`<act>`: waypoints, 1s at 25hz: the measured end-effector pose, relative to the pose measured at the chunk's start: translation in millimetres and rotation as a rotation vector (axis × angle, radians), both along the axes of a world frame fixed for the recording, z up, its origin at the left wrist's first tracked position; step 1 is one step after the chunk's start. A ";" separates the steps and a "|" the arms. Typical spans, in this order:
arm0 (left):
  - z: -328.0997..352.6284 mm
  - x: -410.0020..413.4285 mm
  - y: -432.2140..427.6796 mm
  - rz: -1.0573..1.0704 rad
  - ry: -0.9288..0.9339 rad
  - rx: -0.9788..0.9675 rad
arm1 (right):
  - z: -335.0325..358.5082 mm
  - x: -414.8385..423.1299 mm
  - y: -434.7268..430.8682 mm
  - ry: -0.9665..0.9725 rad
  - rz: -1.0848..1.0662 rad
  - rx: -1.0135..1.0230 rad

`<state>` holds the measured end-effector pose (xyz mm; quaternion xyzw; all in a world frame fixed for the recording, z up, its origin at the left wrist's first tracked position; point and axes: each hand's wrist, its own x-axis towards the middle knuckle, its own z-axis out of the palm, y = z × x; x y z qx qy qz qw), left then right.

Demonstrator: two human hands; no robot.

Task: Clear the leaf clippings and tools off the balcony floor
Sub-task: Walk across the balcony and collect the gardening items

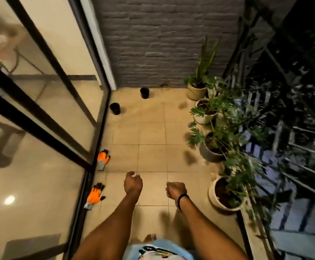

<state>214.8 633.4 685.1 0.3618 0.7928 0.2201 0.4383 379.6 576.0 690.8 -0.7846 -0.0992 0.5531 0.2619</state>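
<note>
Caught between pickups, with left hand (133, 183) curled, contents unclear, and right hand (175, 189) clenched empty. Likely next: stoop for gloves (95, 196).

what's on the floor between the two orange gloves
Nothing: in the head view, only bare tile lies between the far glove and the near glove.

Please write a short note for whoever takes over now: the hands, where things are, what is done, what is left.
Left hand: fingers curled; cannot tell if it holds anything. Right hand: curled, nothing seen in it.
Near glove and far glove lie on the floor beside the glass door. Black wall pot and door pot stand at the far end.
Done: cannot tell. Left: both gloves; dark patches near the plants may be clippings, too blurred to say.
</note>
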 end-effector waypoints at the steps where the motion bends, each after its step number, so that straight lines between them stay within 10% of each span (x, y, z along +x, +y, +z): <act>1: -3.0 -3.6 14.2 0.049 0.003 -0.012 | -4.3 -2.7 23.5 -0.005 0.034 -0.003; 14: -52.3 -92.5 126.7 0.770 -0.034 -0.198 | -112.4 -100.5 301.5 -0.122 0.978 -0.171; 20: -174.2 -155.0 196.5 0.866 -0.085 -0.261 | -160.7 -211.9 402.1 -0.148 1.077 -0.170; 25: -359.9 -215.3 228.6 1.249 -0.286 -0.347 | -333.4 -282.5 464.8 0.066 0.735 -0.267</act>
